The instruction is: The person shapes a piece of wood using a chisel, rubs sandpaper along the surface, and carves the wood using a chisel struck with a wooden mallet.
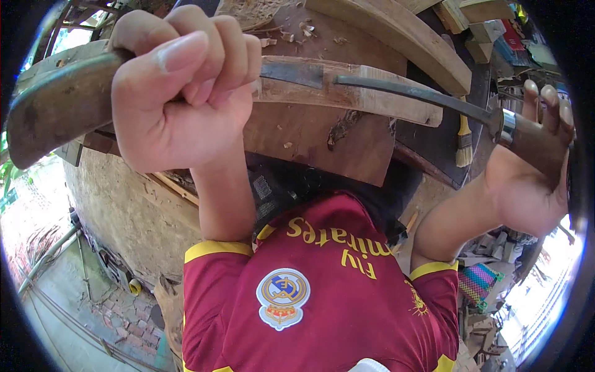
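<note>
My left hand [180,99], closed in a fist, grips a dark wooden piece [62,105] that sticks out at the far left. A flat grey metal blade [294,73] shows to the right of this fist; how it joins the wood is hidden. My right hand [530,167], at the right edge, is wrapped round the wooden handle of a long chisel [415,93]. The chisel has a shiny ferrule, and its narrow metal shank points left. Behind the blade and shank lies a pale curved wooden piece [372,102].
A second curved beam [396,40] lies further back. Wood chips rest on the brown board [310,139]. A paintbrush [464,146] is near the right side, with wood offcuts [486,37] behind. A woven bag [480,284] is low at the right.
</note>
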A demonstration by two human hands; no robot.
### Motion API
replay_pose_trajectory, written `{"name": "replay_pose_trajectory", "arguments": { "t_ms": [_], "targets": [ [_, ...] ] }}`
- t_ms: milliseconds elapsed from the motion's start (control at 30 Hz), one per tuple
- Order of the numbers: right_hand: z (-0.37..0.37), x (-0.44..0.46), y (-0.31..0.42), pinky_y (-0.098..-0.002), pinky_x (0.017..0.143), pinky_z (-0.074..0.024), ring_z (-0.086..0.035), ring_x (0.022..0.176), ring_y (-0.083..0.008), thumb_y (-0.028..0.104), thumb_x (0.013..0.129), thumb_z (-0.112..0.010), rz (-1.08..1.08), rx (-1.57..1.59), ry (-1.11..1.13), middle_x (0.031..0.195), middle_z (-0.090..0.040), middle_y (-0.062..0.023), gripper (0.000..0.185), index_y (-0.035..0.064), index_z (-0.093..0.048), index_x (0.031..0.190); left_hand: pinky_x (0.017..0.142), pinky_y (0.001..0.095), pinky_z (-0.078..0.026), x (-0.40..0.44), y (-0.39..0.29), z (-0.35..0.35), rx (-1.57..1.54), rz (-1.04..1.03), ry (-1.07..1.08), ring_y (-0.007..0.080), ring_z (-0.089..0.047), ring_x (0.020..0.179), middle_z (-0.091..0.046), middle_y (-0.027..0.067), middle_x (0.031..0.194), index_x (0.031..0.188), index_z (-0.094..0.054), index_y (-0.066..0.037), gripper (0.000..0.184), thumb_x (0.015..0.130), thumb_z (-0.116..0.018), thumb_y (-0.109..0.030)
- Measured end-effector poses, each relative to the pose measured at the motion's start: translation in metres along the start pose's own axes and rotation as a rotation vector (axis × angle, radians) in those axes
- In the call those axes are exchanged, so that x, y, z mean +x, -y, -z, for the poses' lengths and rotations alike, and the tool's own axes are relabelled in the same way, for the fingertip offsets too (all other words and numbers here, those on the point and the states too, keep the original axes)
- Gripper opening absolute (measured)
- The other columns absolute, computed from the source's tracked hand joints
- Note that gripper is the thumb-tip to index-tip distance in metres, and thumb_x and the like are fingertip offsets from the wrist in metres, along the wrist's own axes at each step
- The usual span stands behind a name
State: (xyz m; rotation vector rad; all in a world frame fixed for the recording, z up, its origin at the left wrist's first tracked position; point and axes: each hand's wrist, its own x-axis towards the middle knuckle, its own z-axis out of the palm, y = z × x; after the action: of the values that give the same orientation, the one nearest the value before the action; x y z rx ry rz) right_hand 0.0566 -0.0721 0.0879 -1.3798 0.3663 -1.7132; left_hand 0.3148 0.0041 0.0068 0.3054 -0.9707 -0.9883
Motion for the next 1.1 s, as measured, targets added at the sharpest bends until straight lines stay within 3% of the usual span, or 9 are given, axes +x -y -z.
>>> {"name": "replay_pose_trajectory", "arguments": {
  "t_ms": [33, 133, 267, 433, 533, 633, 733, 867, 1100],
  "targets": [
    [0.009, 0.004, 0.0, -0.035, 0.065, -0.0499, -0.059, 0.086, -0.0221, 0.017, 0.092, -0.056, -0.025, 0.072, 0.078, 0.095, -0.06, -0.0086, 0.019, 0.0069, -0.061, 0.077, 0.049, 0.0268, -0.025, 0.0, 0.0, 0.001, -0.005, -0.002, -0.01, 0.0083, -0.029, 0.049, -0.038, -0.0028, 0.06, 0.069, -0.04, -0.014, 0.016, 0.085, -0.044, -0.011],
    [-0.003, 0.006, 0.005, -0.0273, 0.058, -0.0454, -0.054, 0.064, -0.0135, 0.016, 0.089, -0.054, -0.093, 0.062, -0.119, 0.071, -0.055, -0.0026, 0.027, 0.0125, -0.051, 0.063, 0.049, 0.0267, -0.025, 0.002, 0.004, -0.002, 0.004, -0.011, -0.004, 0.0081, -0.03, 0.048, -0.038, -0.003, 0.06, 0.068, -0.04, -0.015, 0.017, 0.085, -0.044, -0.012],
    [0.026, 0.014, 0.007, -0.0203, 0.057, -0.0356, -0.039, 0.05, -0.0051, 0.011, 0.079, -0.059, -0.212, 0.179, -0.02, 0.056, -0.043, 0.0055, 0.02, 0.0141, -0.046, 0.064, 0.048, 0.0265, -0.024, 0.004, 0.006, 0.003, -0.013, -0.017, -0.053, 0.008, -0.029, 0.047, -0.037, -0.0034, 0.059, 0.067, -0.04, -0.015, 0.017, 0.084, -0.044, -0.011],
    [0.031, 0.029, 0.017, -0.02, 0.056, -0.035, -0.037, 0.05, -0.0042, 0.011, 0.08, -0.059, -0.279, 0.287, 0.037, 0.055, -0.038, 0.007, 0.023, 0.0148, -0.043, 0.064, 0.048, 0.0264, -0.024, -0.001, 0.01, 0.016, -0.043, -0.04, -0.106, 0.0078, -0.028, 0.047, -0.036, -0.0042, 0.058, 0.066, -0.04, -0.016, 0.018, 0.083, -0.045, -0.012],
    [0.012, 0.015, 0.008, -0.0199, 0.055, -0.035, -0.037, 0.05, -0.0037, 0.012, 0.081, -0.059, -0.271, 0.172, 0.002, 0.055, -0.037, 0.0072, 0.024, 0.0151, -0.043, 0.064, 0.048, 0.0263, -0.024, -0.003, 0.011, 0.021, -0.079, -0.035, -0.114, 0.0077, -0.028, 0.047, -0.036, -0.0045, 0.058, 0.066, -0.039, -0.016, 0.018, 0.083, -0.045, -0.012],
    [0.02, 0.025, 0.0, -0.0223, 0.049, -0.0394, -0.043, 0.048, -0.0086, 0.019, 0.093, -0.052, -0.225, 0.059, 0.239, 0.054, -0.042, 0.0014, 0.036, 0.0154, -0.039, 0.059, 0.048, 0.0262, -0.024, -0.004, 0.011, 0.022, -0.095, -0.033, -0.117, 0.0077, -0.028, 0.048, -0.036, -0.0044, 0.058, 0.066, -0.038, -0.016, 0.019, 0.083, -0.046, -0.013],
    [0.003, 0.032, 0.007, -0.0209, 0.041, -0.0341, -0.032, 0.039, -0.0086, 0.023, 0.098, -0.048, -0.186, 0.178, 0.088, 0.046, -0.032, 0.0015, 0.045, 0.017, -0.03, 0.057, 0.048, 0.0259, -0.024, -0.004, 0.01, 0.022, -0.1, -0.027, -0.111, 0.0077, -0.029, 0.048, -0.036, -0.0043, 0.058, 0.066, -0.038, -0.016, 0.019, 0.083, -0.046, -0.013],
    [0.013, 0.024, 0.004, -0.0258, 0.054, -0.0332, -0.033, 0.051, -0.0079, 0.008, 0.078, -0.048, -0.278, 0.177, -0.019, 0.059, -0.033, 0.0028, 0.024, 0.0169, -0.033, 0.062, 0.048, 0.0259, -0.024, -0.004, 0.011, 0.023, -0.114, -0.034, -0.1, 0.0077, -0.029, 0.048, -0.036, -0.0039, 0.058, 0.066, -0.037, -0.015, 0.019, 0.083, -0.045, -0.012],
    [-0.009, 0.031, 0.002, -0.0197, 0.039, -0.0282, -0.024, 0.036, -0.0072, 0.017, 0.096, -0.045, -0.226, 0.086, -0.095, 0.044, -0.024, 0.0032, 0.042, 0.0178, -0.029, 0.057, 0.047, 0.0262, -0.024, -0.004, 0.014, 0.023, -0.135, -0.044, -0.092, 0.0077, -0.028, 0.047, -0.035, -0.0035, 0.058, 0.066, -0.037, -0.015, 0.018, 0.082, -0.045, -0.011]
  ]
}}
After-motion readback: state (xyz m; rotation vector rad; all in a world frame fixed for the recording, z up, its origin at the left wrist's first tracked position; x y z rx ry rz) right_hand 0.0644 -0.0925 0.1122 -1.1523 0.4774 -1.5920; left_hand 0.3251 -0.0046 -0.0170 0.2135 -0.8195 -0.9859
